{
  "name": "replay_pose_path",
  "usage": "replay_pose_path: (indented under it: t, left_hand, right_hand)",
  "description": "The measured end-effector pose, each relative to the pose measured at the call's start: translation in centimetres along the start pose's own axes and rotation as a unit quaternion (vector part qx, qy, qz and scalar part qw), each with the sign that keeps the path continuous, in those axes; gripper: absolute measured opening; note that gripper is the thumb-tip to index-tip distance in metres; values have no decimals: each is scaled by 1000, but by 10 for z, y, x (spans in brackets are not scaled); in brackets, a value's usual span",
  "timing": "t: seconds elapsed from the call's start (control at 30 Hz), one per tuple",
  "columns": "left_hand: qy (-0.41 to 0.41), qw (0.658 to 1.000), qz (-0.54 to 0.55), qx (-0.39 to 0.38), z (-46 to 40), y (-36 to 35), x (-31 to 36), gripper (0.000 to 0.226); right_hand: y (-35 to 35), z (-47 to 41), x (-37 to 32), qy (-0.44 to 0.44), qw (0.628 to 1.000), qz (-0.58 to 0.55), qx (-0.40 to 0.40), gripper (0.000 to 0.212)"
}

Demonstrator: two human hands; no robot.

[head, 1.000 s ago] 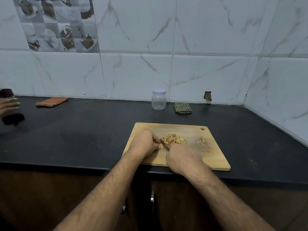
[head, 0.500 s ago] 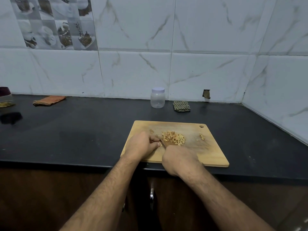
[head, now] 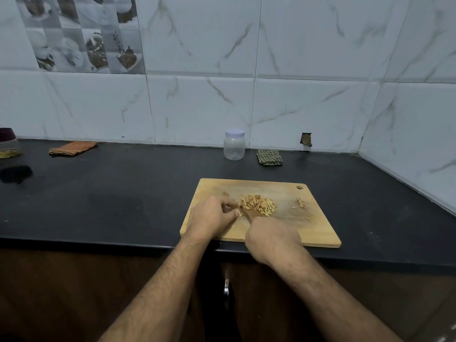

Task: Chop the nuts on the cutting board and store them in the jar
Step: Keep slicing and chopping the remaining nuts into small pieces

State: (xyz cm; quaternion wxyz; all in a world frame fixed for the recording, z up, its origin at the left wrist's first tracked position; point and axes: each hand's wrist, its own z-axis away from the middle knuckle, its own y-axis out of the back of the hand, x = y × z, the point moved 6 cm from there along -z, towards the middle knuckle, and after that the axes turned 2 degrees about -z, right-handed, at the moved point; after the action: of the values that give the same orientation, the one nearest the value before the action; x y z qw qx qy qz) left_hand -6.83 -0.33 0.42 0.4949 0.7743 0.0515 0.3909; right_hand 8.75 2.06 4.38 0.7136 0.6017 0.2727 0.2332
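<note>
Two bare hands work close together at the near edge of the pale rectangular wooden cutting board (head: 318, 225). The right hand (head: 272, 236) is closed around the handle of a small knife (head: 245, 214), whose blade angles toward the left edge of the heap. The left hand (head: 212, 217) is curled, fingertips pinched on something beside the blade; what it pins is too small to tell. Just beyond lies the heap of tan, slivered chopped nuts (head: 257, 204), with a few stray nut pieces (head: 299, 203) apart toward the board's hanging hole. Chopping looks well along but not finished. Next, the blade likely needs short, controlled strokes with the fingertips tucked clear. The clear plastic jar with a white lid (head: 234, 148) stands capped and empty near the wall, well apart from the board on the black counter (head: 123, 193).
</note>
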Motion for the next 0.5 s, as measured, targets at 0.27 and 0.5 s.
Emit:
replay_pose_path:
  t: [0.27, 0.5]
  left_hand:
    - [-5, 1000, -22, -13, 0, -1, 0, 22]
    - [-5, 1000, -26, -10, -1, -1, 0, 21]
  right_hand:
    - [-1, -14, -6, -8, 1000, -8, -8, 31]
    - [1, -17, -10, -7, 1000, -10, -16, 32]
